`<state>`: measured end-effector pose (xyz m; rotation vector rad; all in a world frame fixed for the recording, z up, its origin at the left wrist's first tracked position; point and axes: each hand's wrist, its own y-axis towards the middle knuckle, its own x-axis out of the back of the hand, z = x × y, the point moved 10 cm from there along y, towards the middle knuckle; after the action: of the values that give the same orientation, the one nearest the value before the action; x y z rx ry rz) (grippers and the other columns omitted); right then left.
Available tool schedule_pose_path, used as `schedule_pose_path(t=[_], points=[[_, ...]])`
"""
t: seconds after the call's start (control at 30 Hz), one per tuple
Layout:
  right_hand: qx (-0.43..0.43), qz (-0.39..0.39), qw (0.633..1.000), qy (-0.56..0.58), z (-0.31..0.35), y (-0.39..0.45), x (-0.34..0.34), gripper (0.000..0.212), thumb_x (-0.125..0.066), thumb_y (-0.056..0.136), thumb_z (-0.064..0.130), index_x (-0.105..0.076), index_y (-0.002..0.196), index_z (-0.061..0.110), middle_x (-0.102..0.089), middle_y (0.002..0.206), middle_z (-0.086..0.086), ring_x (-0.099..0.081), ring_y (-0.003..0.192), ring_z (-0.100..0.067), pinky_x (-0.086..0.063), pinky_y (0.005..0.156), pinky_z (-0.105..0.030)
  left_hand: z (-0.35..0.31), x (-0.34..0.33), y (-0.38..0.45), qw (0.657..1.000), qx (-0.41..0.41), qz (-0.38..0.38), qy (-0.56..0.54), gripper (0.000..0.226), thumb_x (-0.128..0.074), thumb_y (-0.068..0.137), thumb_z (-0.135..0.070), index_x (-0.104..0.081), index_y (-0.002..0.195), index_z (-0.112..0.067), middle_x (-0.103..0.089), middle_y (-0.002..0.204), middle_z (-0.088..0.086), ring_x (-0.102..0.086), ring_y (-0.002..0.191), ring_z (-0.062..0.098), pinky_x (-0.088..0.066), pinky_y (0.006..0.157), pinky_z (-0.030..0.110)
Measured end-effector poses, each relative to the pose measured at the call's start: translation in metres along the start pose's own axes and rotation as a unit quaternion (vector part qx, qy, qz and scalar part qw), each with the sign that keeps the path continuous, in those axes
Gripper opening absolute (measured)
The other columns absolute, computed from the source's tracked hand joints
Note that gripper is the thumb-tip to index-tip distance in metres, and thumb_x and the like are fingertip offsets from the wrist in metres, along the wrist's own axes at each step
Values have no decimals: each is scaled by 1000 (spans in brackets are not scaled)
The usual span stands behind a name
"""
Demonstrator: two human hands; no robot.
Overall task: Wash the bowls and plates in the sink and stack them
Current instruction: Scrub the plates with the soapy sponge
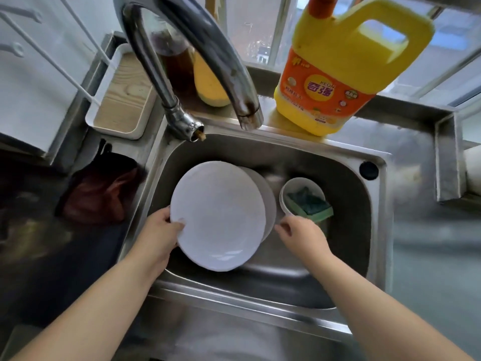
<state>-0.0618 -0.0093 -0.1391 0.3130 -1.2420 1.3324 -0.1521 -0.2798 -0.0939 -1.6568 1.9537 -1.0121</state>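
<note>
A large white plate [218,214] is tilted above the steel sink [346,178]. My left hand [158,235] grips its left rim, thumb on the face. A second white plate [268,204] shows behind its right edge. My right hand [299,235] hovers with loosely curled fingers beside that plate's rim, holding nothing that I can see. A small white bowl [291,188] stands at the sink's right with a green sponge [309,204] in it.
The curved tap [208,48] arches over the sink's back. A yellow detergent jug [338,63] stands on the ledge behind. A white tray with a wooden bottom [122,100] sits at the back left. A dark red bag [99,196] lies on the left counter.
</note>
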Motion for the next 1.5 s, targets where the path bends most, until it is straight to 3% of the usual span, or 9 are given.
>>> schedule_pose_path(t=[0.1,0.2,0.3,0.5,0.63,0.87,1.23,1.4,1.5], points=[[-131,86,985,69,-27,1,-41,21,-57,92,39,-54,84,19,-56,76,3,-53,73,-19,-41,64,-29,-4,4,-5,1000,-21,-13,13,35,-44,95,5,-63,99,-24,-70,95,-3,-65,94,16,-50,85,36],[-222,100,957,157,-44,11,-69,27,-54,94,37,-60,99,11,-63,95,-8,-55,84,-25,-39,71,-29,-3,8,-9,999,-33,-24,23,36,-45,95,4,-64,107,-25,-70,102,-4,-64,101,17,-50,92,39],[-249,110,941,202,-43,25,-91,38,-49,97,35,-61,114,3,-64,112,-17,-59,103,-34,-41,76,-30,-3,16,-13,997,-50,-43,28,37,-47,94,3,-64,111,-24,-70,106,-3,-64,104,19,-50,94,41],[-308,105,909,261,-45,34,-111,38,-49,96,31,-54,118,0,-62,115,-21,-60,103,-38,-50,84,-40,-6,26,-24,995,-73,-66,34,40,-49,94,2,-64,103,-33,-69,101,-11,-62,100,9,-49,86,29],[-307,84,897,307,-44,29,-110,26,-51,95,25,-52,112,6,-62,115,-19,-60,102,-39,-53,87,-51,-9,31,-29,994,-78,-69,32,41,-48,93,4,-63,109,-31,-69,103,-8,-62,103,13,-49,88,31],[-239,30,899,366,-13,9,-59,33,-49,95,13,-45,128,17,-54,111,-2,-57,105,-30,-56,73,-39,-12,42,-39,994,-76,-73,6,46,-47,91,9,-66,97,-32,-73,102,0,-66,102,21,-49,97,44],[-171,-12,965,198,4,-33,41,7,-49,92,19,-45,94,15,-58,85,-6,-60,71,-20,-57,61,-34,-28,45,-56,995,-85,-56,5,43,-44,88,14,-65,115,-12,-70,106,8,-62,105,29,-47,97,53],[-106,-23,991,83,29,-52,86,8,-43,93,13,-36,89,14,-48,69,1,-45,55,-11,-30,44,-22,-31,42,-53,995,-82,-55,10,44,-43,84,17,-64,107,-14,-69,102,10,-62,102,32,-48,94,53],[-96,-34,994,26,34,-61,105,5,-42,91,13,-37,89,14,-47,69,2,-46,60,-15,-31,47,-28,-27,40,-43,996,-68,-61,6,43,-44,83,16,-62,116,-6,-67,103,16,-60,105,37,-49,93,54]])
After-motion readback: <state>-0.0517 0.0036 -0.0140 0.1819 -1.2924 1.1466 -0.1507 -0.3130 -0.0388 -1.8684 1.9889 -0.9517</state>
